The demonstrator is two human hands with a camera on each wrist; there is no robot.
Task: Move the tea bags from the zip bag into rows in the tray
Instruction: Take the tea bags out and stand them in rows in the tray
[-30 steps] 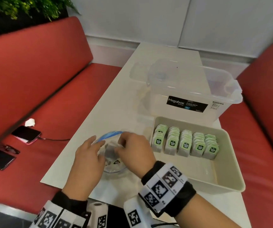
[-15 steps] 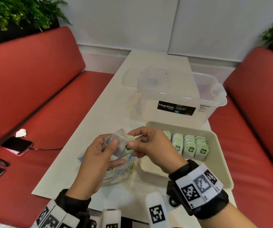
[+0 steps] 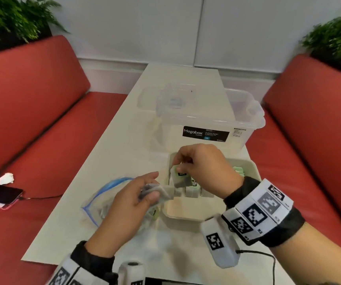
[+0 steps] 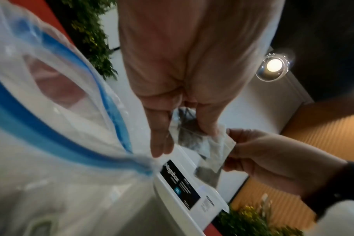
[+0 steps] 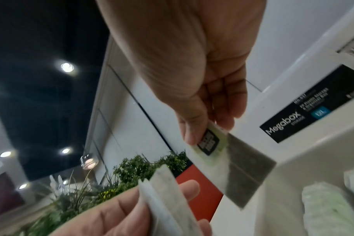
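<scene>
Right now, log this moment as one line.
right hand: pinches tea bag over tray | left hand: holds tea bags | zip bag: open

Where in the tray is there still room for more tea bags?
The near half of the tray is bare, between the tea bag rows and the near rim. The far half is crowded, with the right hand over it.

One cream rectangular plastic tray (image 3: pixel 255 171), one clear zip bag with a blue seal (image 3: pixel 103 194) and one clear lidded storage box (image 3: pixel 247 128) are on view. Two red padded benches (image 3: pixel 42 120) flank them. Each of the two hands holds at least one grey paper tea bag (image 5: pixel 240 172); those in the tray are too hidden to count.
</scene>
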